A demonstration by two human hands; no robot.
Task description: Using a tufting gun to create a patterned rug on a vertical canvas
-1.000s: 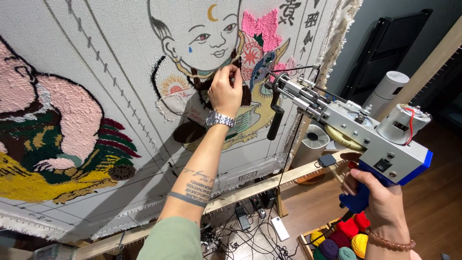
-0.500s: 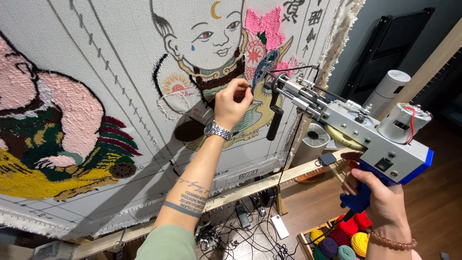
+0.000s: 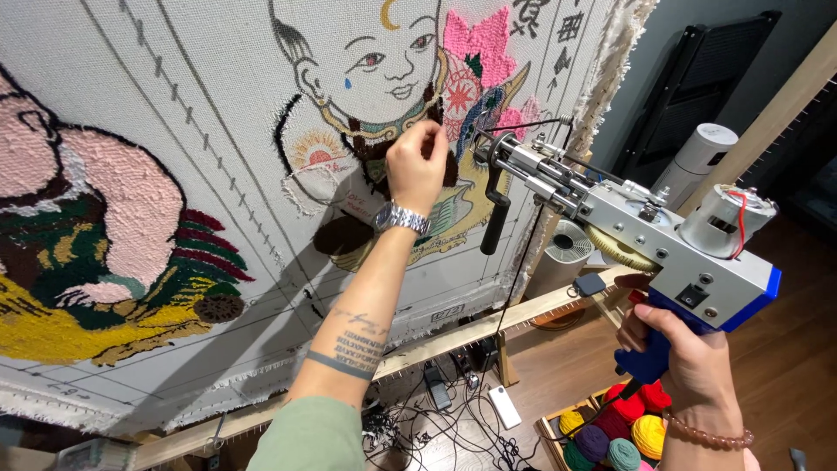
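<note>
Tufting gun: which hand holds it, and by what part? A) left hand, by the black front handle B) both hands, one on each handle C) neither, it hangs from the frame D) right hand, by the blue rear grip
D: the right hand wraps the blue rear grip of the tufting gun, while the left hand is up at the stretched cloth, fingers pinched at the dark tufted patch, clear of the gun's black front handle.

- We could not see what our left hand pinched; its fingertips hid the spot on the tufted cloth.
- Our right hand covered the tufting gun's blue grip.
- The cloth ran past the top and left edges.
- The box of yarn balls was cut off at the bottom.
</note>
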